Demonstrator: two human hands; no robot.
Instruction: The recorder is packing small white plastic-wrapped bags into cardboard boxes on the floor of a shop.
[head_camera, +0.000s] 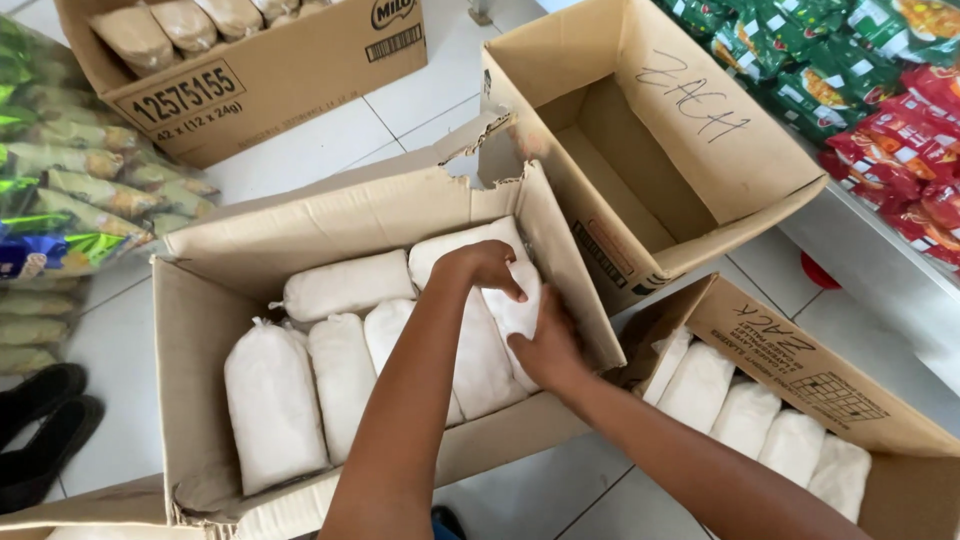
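A cardboard box (190, 330) in front of me holds several white filled bags lying side by side (272, 395). Both my hands reach into its right end. My left hand (482, 268) curls over the top of a white bag (515, 312) standing against the box's right wall. My right hand (548, 345) presses on the lower side of that same bag. The bag sits wedged between its neighbour and the cardboard wall.
An empty open cardboard box (690, 150) stands behind right. Another box (800, 370) at right holds more white bags. A box of tan bags (250, 80) sits at the back left, green packets (70, 200) at left, red and green packets (880, 110) at right. Black shoes (40, 420) on tiled floor.
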